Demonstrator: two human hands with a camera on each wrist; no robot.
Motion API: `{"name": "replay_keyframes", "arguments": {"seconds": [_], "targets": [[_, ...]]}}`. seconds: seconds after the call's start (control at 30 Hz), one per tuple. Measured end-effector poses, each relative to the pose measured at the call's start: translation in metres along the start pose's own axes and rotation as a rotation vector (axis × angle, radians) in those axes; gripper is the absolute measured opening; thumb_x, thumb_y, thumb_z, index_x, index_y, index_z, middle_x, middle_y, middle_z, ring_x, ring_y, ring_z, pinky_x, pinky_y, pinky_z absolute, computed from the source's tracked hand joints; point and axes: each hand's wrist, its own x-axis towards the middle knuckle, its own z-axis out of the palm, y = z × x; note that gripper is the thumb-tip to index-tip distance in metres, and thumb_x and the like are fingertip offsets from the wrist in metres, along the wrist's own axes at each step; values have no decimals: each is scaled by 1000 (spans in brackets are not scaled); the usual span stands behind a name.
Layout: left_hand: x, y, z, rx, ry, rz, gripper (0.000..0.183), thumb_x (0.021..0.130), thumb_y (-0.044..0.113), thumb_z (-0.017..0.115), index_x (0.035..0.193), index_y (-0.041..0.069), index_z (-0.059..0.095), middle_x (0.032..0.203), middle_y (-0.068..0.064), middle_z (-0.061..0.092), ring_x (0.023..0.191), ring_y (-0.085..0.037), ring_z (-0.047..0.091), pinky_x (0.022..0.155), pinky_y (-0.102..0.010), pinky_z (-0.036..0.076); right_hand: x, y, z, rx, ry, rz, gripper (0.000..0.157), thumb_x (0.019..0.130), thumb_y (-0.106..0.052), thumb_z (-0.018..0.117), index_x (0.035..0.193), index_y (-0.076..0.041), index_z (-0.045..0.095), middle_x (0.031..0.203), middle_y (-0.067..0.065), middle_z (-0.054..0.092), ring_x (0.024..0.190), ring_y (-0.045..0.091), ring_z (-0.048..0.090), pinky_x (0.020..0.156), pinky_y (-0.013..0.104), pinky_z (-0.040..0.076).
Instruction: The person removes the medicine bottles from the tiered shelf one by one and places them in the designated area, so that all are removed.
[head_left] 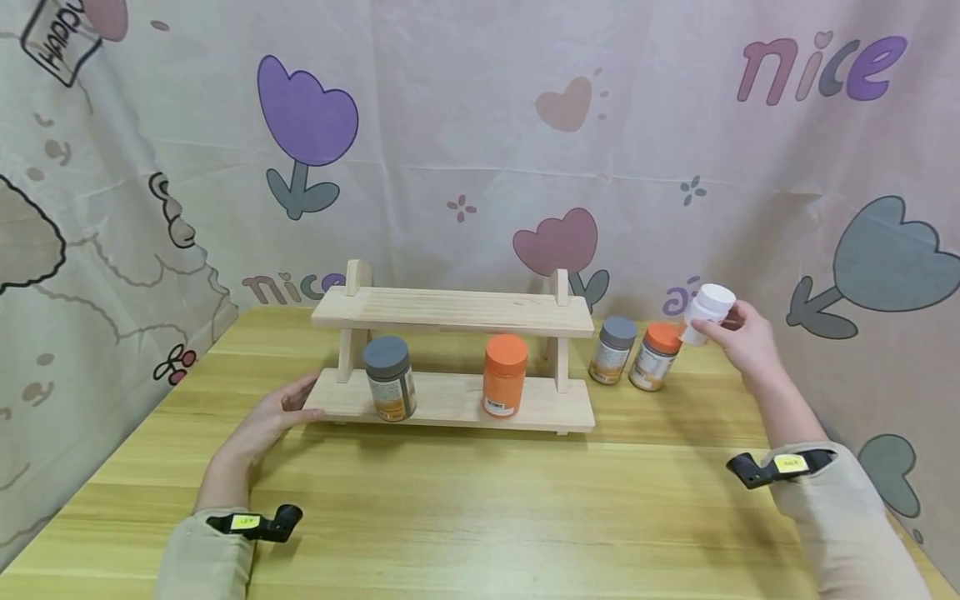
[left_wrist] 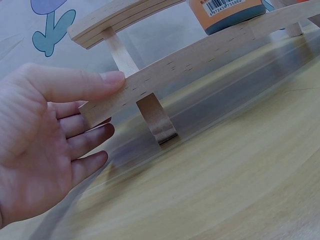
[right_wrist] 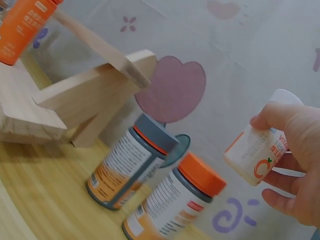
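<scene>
A pale cloth backdrop printed with tulips, hearts and the word "nice" hangs at the far side. In front of it lies the wood-grain worktop. A two-tier wooden rack stands on its far half, around the middle, with a lower and an upper board. The hands come in from the near side in pale sleeves. The left hand grips the left end of the lower board, its thumb on the near edge and its fingers partly bent, spread behind and below. The right hand, at the far right, is closed around a white bottle between thumb and fingers. On the lower board, a grey-lidded jar stands upright at left and an all-orange jar at right. Right of the rack, a second grey-lidded jar and an orange-lidded jar stand side by side on the worktop. The white bottle, smallest, is held tilted above the worktop, near the orange-lidded jar.
</scene>
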Motion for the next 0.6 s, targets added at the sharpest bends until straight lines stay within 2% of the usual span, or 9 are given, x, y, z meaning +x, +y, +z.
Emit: {"name": "replay_keyframes", "arguments": {"seconds": [0.17,0.33,0.47,0.6], "targets": [[0,0,0,11,2,-3,79,88,16,63,146,-5,13,150,-26,11,135,-43,11,104,-55,13,0,10,-7,-7,28,10,68,90,-37,57,137,5,33,120,15,44,97,13,42,82,34,38],[0,1,0,9,2,-8,80,88,16,63,146,-5,12,150,-26,11,135,-43,11,105,-56,13,0,22,-11,-17,51,42,68,91,-37,56,138,6,32,127,23,42,104,26,42,87,45,39],[0,1,0,8,1,-7,80,88,16,63,146,-4,13,150,-26,11,136,-43,11,105,-54,14,-1,34,-13,-18,63,88,70,91,-36,55,139,8,29,132,29,39,111,37,39,94,55,35],[0,0,0,9,-3,2,79,88,15,63,146,-3,13,150,-26,10,136,-42,11,105,-53,14,-2,49,-14,-16,54,121,71,92,-35,55,139,10,27,133,32,37,114,42,37,94,58,34]]}}
